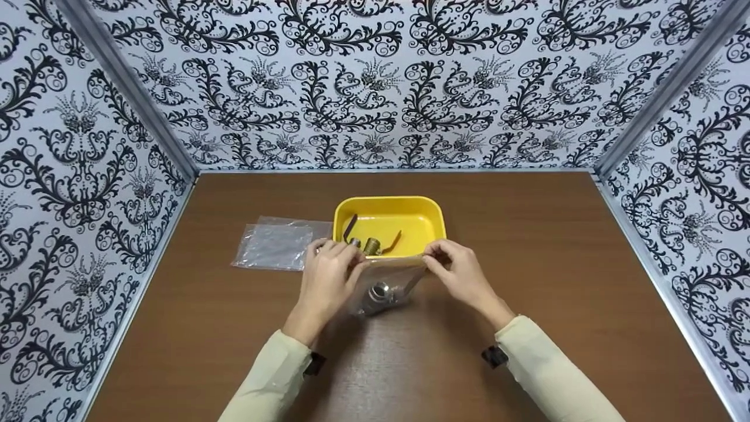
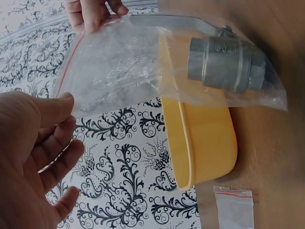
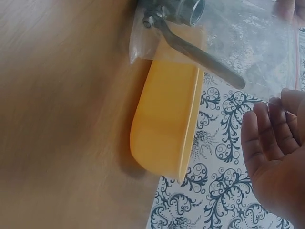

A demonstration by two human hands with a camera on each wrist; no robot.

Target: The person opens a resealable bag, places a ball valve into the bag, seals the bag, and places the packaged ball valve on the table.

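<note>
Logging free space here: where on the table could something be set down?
Widest bare patch: the table between the tray and right wall. Others: between flat plastic and left wall, and at the near side, between the sleeves. Crowded: the tray's near edge, with the bag, left hand and right hand; also its left, beside the plastic.

Just beyond the left hand (image 1: 329, 271) and right hand (image 1: 461, 274), we see a yellow tray (image 1: 389, 207) holding metal fittings (image 1: 371, 246) on a brown surface (image 1: 527, 234). Transparent bags (image 1: 275, 246) lie flat on the left hand's outer side. Past both hands and to either side, we look onto walls (image 1: 375, 88) of black-and-white scrollwork edged with gray posts (image 1: 132, 88).
</note>
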